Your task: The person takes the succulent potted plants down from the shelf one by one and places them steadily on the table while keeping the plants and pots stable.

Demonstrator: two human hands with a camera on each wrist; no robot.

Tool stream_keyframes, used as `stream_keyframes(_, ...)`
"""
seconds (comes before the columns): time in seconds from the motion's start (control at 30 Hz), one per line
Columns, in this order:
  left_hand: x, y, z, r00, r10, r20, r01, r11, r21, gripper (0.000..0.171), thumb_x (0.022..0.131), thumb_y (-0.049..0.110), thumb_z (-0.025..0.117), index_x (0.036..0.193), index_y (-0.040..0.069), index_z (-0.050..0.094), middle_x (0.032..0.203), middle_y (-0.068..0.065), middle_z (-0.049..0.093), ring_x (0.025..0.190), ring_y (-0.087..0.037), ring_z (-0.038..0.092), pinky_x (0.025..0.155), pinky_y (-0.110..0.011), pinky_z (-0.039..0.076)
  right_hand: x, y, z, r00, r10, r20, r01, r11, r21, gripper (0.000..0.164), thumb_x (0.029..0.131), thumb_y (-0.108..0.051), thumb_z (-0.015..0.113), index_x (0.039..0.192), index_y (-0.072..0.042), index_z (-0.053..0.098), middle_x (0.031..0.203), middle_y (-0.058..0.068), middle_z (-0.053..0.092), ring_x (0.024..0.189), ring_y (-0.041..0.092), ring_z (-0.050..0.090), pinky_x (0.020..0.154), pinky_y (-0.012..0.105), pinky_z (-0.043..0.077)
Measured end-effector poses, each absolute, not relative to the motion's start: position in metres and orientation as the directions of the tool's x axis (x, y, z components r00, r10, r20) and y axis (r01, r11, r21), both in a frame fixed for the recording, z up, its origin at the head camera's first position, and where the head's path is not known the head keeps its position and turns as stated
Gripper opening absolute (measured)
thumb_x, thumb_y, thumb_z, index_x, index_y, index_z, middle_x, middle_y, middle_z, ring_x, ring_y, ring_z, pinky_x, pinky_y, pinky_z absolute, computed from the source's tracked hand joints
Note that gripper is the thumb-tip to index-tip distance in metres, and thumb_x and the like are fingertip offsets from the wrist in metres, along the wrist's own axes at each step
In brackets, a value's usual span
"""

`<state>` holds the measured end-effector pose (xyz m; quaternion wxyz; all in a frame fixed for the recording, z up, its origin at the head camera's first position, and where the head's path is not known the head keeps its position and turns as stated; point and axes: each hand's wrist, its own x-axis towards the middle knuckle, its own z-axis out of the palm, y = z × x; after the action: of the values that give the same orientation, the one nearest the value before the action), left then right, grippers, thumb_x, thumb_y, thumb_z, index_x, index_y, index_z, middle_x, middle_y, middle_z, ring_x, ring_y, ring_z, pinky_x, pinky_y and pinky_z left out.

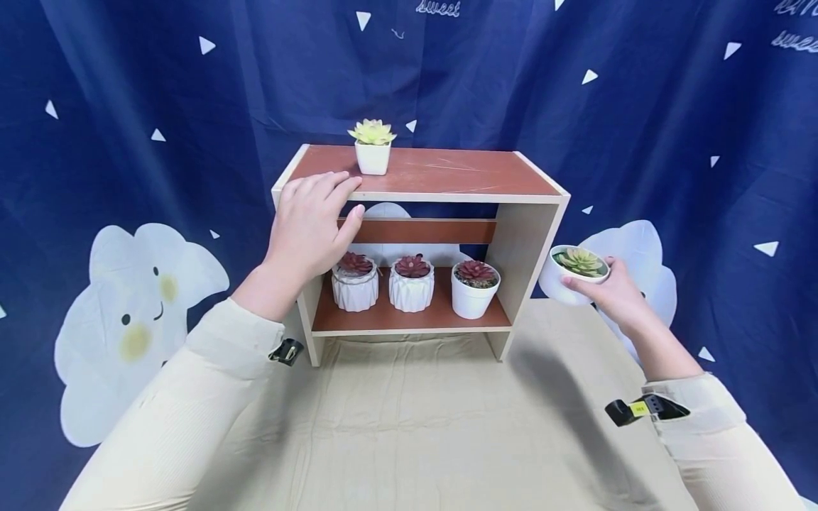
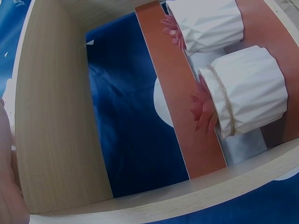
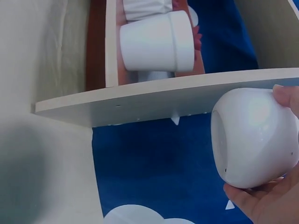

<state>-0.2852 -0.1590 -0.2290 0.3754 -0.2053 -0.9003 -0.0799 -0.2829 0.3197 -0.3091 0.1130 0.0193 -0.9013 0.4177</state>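
Note:
My right hand (image 1: 615, 289) grips a round white pot (image 3: 254, 140) by its side, off the right end of the small shelf. A green succulent (image 1: 580, 261) fills that pot. On the top board's front left edge rests my left hand (image 1: 313, 223), fingers spread and fairly straight. Just behind its fingertips stands a square white pot (image 1: 373, 159) with a pale yellow-green succulent (image 1: 372, 132). Below, on the inner board, stand a twine-tied ribbed pot (image 1: 355, 291), another ribbed white pot (image 1: 412, 292) and a smooth white pot (image 1: 473, 299), each with a dark red succulent.
The shelf (image 1: 441, 174) has brown boards, pale side panels and a rail across its back. It stands on a beige cloth (image 1: 409, 426). Behind hangs a navy curtain (image 1: 447, 78) with white triangles and clouds. Both wrists wear black straps.

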Motion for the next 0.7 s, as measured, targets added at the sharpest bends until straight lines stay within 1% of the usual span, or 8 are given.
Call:
stream_keyframes(0.07, -0.285, -0.159, -0.229, -0.636, 0.308, 0.708, 0.428, 0.904, -0.009, 0.052, 0.101, 0.042, 0.043, 0.143, 0.014, 0.056, 0.147, -0.009, 0.053, 0.136, -0.032, 0.045, 0.111, -0.05, 0.029, -0.284, 0.32, -0.311, -0.976, 0.059, 0.209, -0.12, 0.654, -0.747, 0.085, 0.091, -0.037, 0.07, 0.139, 0.018, 0.025, 0.132, 0.034, 0.041, 0.114, 0.035, 0.045, 0.083, 0.025, 0.035)
stream_keyframes(0.23, -0.284, -0.159, -0.228, -0.64, 0.305, 0.706, 0.423, 0.906, -0.008, 0.052, 0.101, 0.042, 0.043, 0.143, 0.014, 0.056, 0.147, -0.009, 0.053, 0.136, -0.032, 0.045, 0.112, -0.05, 0.028, -0.286, 0.319, -0.315, -0.981, 0.045, 0.189, -0.113, 0.657, -0.745, 0.087, 0.091, -0.038, 0.072, 0.14, 0.018, 0.025, 0.132, 0.035, 0.041, 0.113, 0.038, 0.046, 0.082, 0.027, 0.037)
stream_keyframes(0.5, -0.285, -0.16, -0.229, -0.637, 0.306, 0.708, 0.421, 0.907, -0.013, 0.052, 0.101, 0.042, 0.043, 0.143, 0.014, 0.056, 0.147, -0.009, 0.053, 0.136, -0.032, 0.045, 0.111, -0.05, 0.029, -0.287, 0.315, -0.323, -0.982, 0.037, 0.184, -0.115, 0.655, -0.747, 0.083, 0.09, -0.035, 0.072, 0.133, 0.018, 0.025, 0.125, 0.032, 0.04, 0.109, 0.037, 0.044, 0.082, 0.032, 0.036)
stream_keyframes(0.7, -0.287, -0.159, -0.23, -0.624, 0.313, 0.716, 0.433, 0.901, -0.017, 0.052, 0.101, 0.042, 0.042, 0.143, 0.014, 0.056, 0.146, -0.01, 0.053, 0.135, -0.032, 0.046, 0.111, -0.05, 0.029, -0.288, 0.315, -0.331, -0.985, 0.045, 0.169, -0.101, 0.648, -0.755, 0.083, 0.09, -0.035, 0.072, 0.132, 0.017, 0.023, 0.126, 0.033, 0.037, 0.11, 0.039, 0.042, 0.083, 0.034, 0.035)
